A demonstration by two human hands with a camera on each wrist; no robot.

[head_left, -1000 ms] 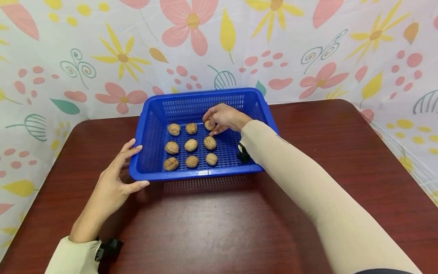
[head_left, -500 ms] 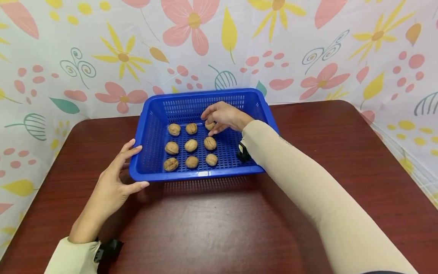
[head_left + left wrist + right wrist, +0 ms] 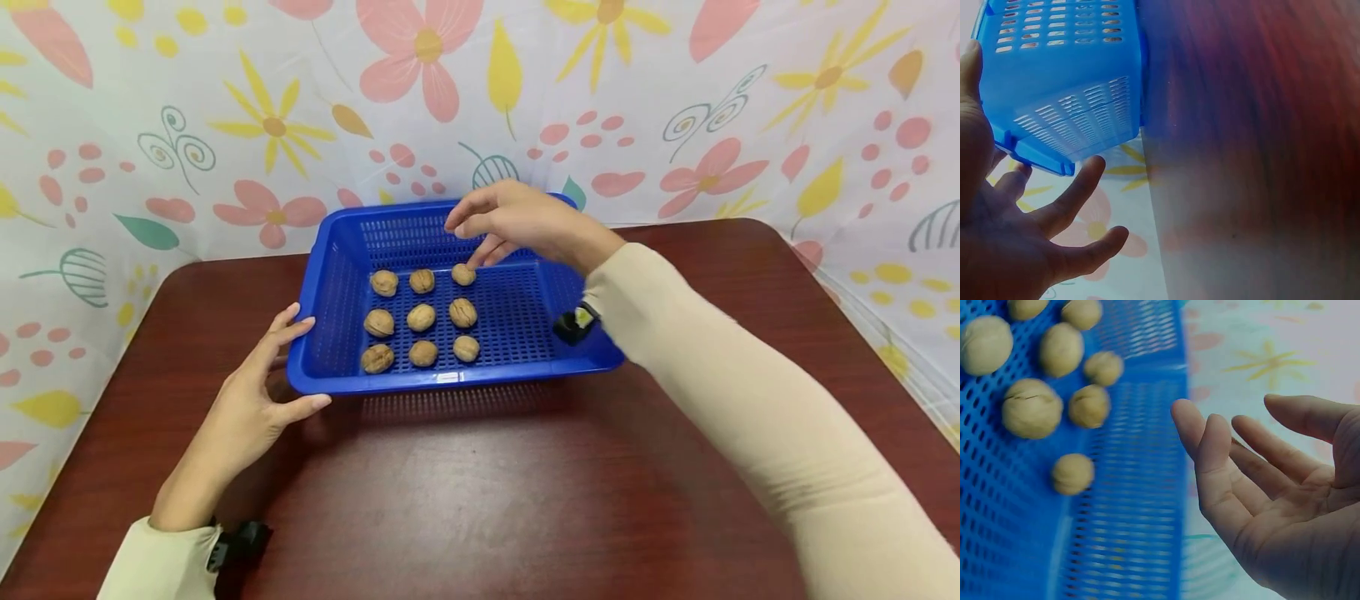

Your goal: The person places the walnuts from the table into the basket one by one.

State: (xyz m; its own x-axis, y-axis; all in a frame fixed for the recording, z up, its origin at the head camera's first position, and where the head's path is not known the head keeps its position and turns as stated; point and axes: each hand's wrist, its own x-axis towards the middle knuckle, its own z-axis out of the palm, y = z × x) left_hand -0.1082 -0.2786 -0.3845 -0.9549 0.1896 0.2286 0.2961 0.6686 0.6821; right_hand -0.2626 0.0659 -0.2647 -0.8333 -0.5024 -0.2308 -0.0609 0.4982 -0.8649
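Observation:
A blue plastic basket (image 3: 525,373) with slotted walls holds several walnuts (image 3: 421,317) set out in three rows of three on its left and middle floor. My left hand (image 3: 243,408) grips the basket's front left corner, thumb on the front rim and fingertips on the left rim. In the left wrist view its other fingers (image 3: 1069,203) spread below the basket wall. Over the back of the basket is my right hand (image 3: 528,221), fingers loosely bent and nothing in them. Beneath its fingertips lies the back right walnut (image 3: 462,275); the right wrist view shows a gap between them.
The basket stands on a dark red-brown wooden table (image 3: 480,492), near its back edge. Behind hangs a white cloth (image 3: 637,108) printed with flowers and leaves. A small black device (image 3: 573,325) is strapped at the right wrist, over the basket's right part.
My right hand has let go of the back right walnut and risen away, up and to the right. The left hand keeps its place on the basket.

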